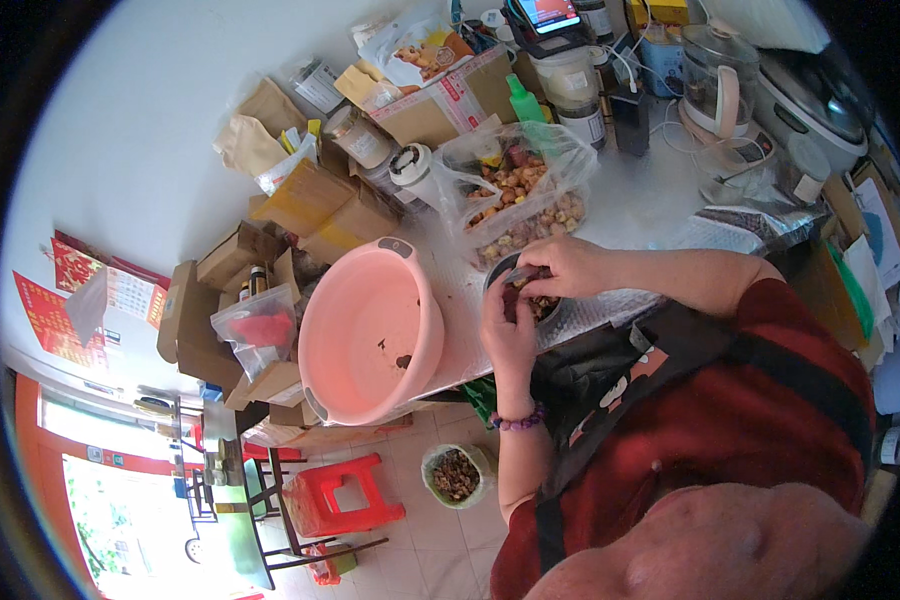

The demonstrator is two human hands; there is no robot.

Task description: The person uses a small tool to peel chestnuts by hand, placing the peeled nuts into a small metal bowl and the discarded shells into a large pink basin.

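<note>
My left hand (pixel 508 319), with a beaded bracelet at its wrist, and my right hand (pixel 570 268) meet over a dark-rimmed round bowl (pixel 551 319). Between their fingertips is a small dark brown piece (pixel 511 294); a narrow greyish thing, perhaps a blade, shows beside it, partly hidden by the fingers. Brown and yellowish pieces lie in the bowl. Just beyond the hands stands an open clear plastic bag (pixel 457 176) full of small brown and yellowish lumps (pixel 521 184). A pink plastic basin (pixel 364 315) stands to its left, with a few dark scraps inside.
Cardboard boxes (pixel 315 199), jars (pixel 358 137) and a green bottle (pixel 523 101) line the wall. A glass kettle (pixel 720 82) and a phone (pixel 549 15) stand farther along the silvery table (pixel 634 191). On the floor are a lined bin (pixel 486 476) with brown scraps and a red stool (pixel 345 495).
</note>
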